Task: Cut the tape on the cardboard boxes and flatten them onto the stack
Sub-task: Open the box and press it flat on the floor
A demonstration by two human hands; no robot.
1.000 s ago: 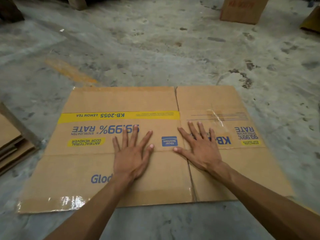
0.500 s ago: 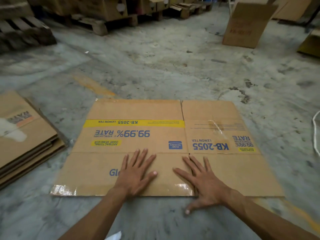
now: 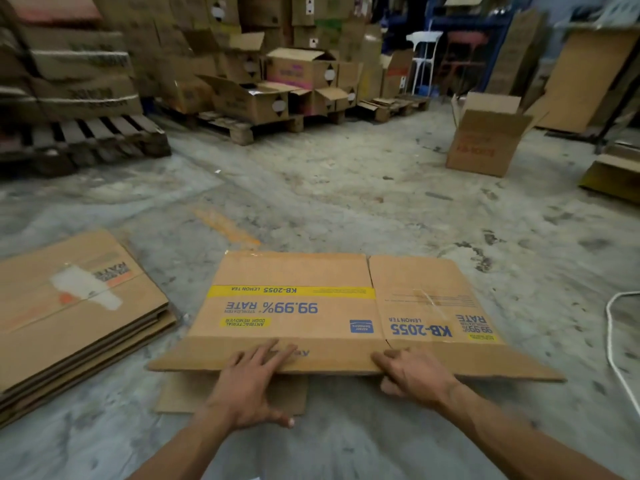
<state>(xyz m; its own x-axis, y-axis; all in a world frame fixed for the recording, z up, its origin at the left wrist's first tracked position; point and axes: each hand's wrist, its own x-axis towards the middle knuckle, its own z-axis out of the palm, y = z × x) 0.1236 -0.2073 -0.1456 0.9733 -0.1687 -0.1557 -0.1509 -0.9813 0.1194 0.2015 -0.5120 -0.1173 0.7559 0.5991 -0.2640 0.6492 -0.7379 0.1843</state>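
We see the left hand (image 3: 254, 386) at the near edge of the flattened box (image 3: 294, 306), its fingers (image 3: 273, 353) lying on top of the near flap and the thumb spread out below the edge. The right hand (image 3: 414, 374) grips the same edge, fingers curled over the top of the flap and the thumb beneath it. The near flap is lifted off the floor (image 3: 346, 202); a lower flap (image 3: 180, 393) of the box shows flat on the floor under it. The rest of the box lies flat, printed side up, with a yellow band and blue lettering.

Left of the flattened box, just apart from it, we see the stack (image 3: 69, 306) of flattened cardboard, its top sheet bearing a torn white label. Right of the box a white cord (image 3: 611, 327) curves across the floor. Beyond the box, to the right, an open carton (image 3: 485, 140) stands upright. Farther beyond the box, wooden pallets (image 3: 86, 136) carry piles of cardboard cartons (image 3: 298, 67), and a white chair (image 3: 422, 57) stands behind them.
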